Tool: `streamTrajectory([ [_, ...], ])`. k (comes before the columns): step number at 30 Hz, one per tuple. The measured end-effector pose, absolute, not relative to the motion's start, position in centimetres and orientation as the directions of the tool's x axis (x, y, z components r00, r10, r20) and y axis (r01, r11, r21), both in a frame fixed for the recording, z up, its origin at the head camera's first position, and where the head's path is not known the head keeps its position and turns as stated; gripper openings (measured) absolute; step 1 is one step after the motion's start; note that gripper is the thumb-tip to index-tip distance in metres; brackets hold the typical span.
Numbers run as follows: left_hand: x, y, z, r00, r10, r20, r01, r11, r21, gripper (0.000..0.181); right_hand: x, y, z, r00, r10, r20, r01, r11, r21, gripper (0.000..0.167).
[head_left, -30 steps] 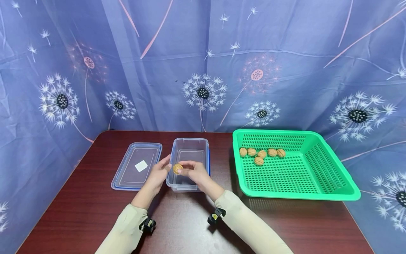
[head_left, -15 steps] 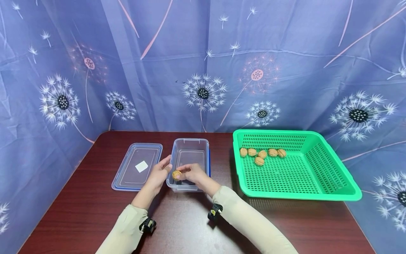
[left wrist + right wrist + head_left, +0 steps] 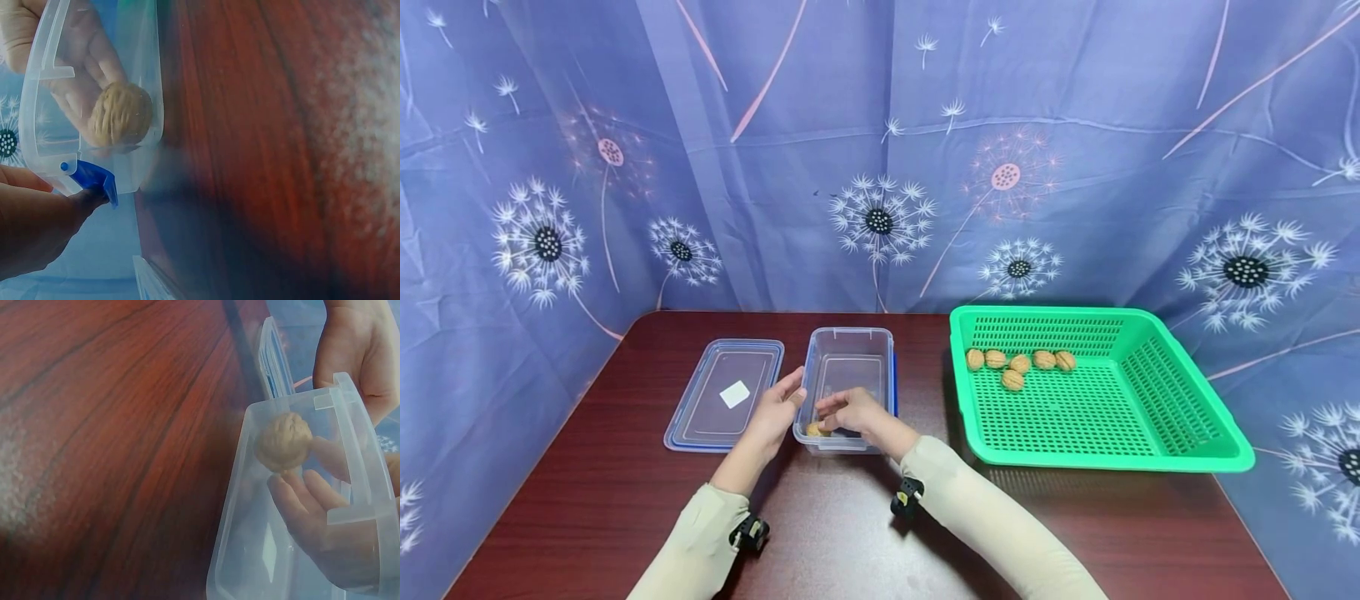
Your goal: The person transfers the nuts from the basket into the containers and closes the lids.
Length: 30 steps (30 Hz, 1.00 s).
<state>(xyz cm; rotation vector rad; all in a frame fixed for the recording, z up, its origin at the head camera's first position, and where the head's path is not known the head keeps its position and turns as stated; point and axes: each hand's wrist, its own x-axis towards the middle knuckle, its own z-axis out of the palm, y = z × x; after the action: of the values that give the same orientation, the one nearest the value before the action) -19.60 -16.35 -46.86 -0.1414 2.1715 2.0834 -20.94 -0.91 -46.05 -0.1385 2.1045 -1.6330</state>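
Observation:
A clear plastic box (image 3: 852,367) stands mid-table. In its near left corner a walnut (image 3: 816,430) sits low against the walls. My right hand (image 3: 857,414) reaches into the box, and in the right wrist view its thumb and fingertips touch the walnut (image 3: 284,442) from two sides. My left hand (image 3: 771,417) is at the box's left side with fingers extended; in the left wrist view its thumb rests at a blue latch (image 3: 94,180). Through the wall there, the walnut (image 3: 122,114) shows in front of the right fingers.
A green basket (image 3: 1075,458) on the right holds several walnuts (image 3: 1012,380) toward its back left. Left of the box lies a clear lid (image 3: 722,417) with blue edging and a white square label (image 3: 734,394). A patterned blue curtain (image 3: 775,183) hangs behind the table (image 3: 850,533).
My right hand has lowered the walnut toward the near left corner of the box. My left hand has stayed at the box's left side, and the basket's walnuts have not moved.

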Motion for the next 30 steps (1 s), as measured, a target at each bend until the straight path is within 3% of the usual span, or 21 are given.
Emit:
streamTrajectory([
  [21, -19.4, -16.3, -46.4, -0.986, 0.018, -0.164, -0.163, 0.055, 0.985, 0.049, -20.9, -0.5, -43.1, -0.909, -0.397, -0.129, 0.046, 0.213, -0.976, 0.028],
  [30, -19.4, -16.5, -46.5, -0.988, 0.025, -0.151, -0.15, 0.05, 0.987, 0.049, -21.4, 0.1, -40.2, -0.909, -0.396, -0.127, 0.032, 0.237, -0.971, 0.032],
])
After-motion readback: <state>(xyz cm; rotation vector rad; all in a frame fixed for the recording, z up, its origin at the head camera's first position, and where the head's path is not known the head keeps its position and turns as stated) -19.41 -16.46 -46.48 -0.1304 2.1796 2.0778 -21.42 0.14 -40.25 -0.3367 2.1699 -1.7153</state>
